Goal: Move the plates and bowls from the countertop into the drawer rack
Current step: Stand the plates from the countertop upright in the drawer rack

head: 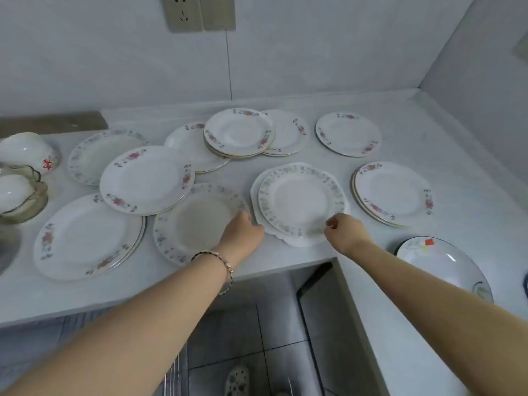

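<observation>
Several white floral plates lie spread over the pale countertop (457,172), some stacked. A plate with a fine green-patterned rim (300,200) rests on a scalloped white plate (297,241) near the front edge. My left hand (243,231) touches this stack's left edge, fingers curled under and hidden. At its front right rim, my right hand (343,228) pinches the edge with the thumb on top. A translucent patterned plate (197,224) lies under my left wrist. Bowls (27,151) stand at the far left. The wire drawer rack (177,367) shows faintly at the bottom.
A dark-rimmed plate with a red flower (440,261) sits on the counter's right leg. A rose plate stack (393,194) lies right of my hands. The wall with a socket (184,12) stands behind. Tiled floor and a slipper (237,378) show below.
</observation>
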Motion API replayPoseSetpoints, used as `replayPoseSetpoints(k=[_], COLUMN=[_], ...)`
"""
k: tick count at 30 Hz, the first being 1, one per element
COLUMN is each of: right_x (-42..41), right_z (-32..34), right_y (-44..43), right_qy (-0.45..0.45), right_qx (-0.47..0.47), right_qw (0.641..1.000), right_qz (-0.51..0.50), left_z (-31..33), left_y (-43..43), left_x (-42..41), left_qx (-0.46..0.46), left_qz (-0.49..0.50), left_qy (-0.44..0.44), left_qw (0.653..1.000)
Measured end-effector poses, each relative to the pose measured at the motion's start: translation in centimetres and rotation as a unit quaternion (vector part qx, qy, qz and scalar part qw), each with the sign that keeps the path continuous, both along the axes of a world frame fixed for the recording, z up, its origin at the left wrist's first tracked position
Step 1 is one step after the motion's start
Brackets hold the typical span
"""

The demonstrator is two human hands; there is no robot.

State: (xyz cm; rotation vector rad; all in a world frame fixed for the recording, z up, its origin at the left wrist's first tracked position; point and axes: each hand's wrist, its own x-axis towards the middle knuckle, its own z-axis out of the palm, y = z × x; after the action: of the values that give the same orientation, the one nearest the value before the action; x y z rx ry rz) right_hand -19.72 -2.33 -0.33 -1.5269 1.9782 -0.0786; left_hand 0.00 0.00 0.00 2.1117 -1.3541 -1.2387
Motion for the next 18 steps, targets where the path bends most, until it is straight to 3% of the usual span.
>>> replayPoseSetpoints(k=[5, 9, 15, 18], right_x=[-2.0, -2.9, -3.2, -3.4], right_z=[-1.4, -3.4, -5.4, -6.5], right_y=[-4.6, -8.7, -13.1, -14.3], right_qy=[0.045, 0.041, 0.003, -0.057], right_qx=[-0.013, 0.060, 0.111, 0.109], right_qw=[0.999, 0.995, 0.982, 0.970], right_qz=[-0.017, -0.064, -0.154, -0.211], left_z=[-1.6, -4.9, -7.8, -9.4], left_y=[-4.3, -9.7, -14.4, -15.0], left_x=[-2.3, -3.9, -5.0, -5.3], left_qx=[0.038, 0.118, 0.205, 0.260], left_qz=[0.018, 0.009, 0.022, -0.007], left_qy=[0.021, 0.008, -0.092, -0.182], left_qw=[0.999, 0.993, 0.974, 0.948])
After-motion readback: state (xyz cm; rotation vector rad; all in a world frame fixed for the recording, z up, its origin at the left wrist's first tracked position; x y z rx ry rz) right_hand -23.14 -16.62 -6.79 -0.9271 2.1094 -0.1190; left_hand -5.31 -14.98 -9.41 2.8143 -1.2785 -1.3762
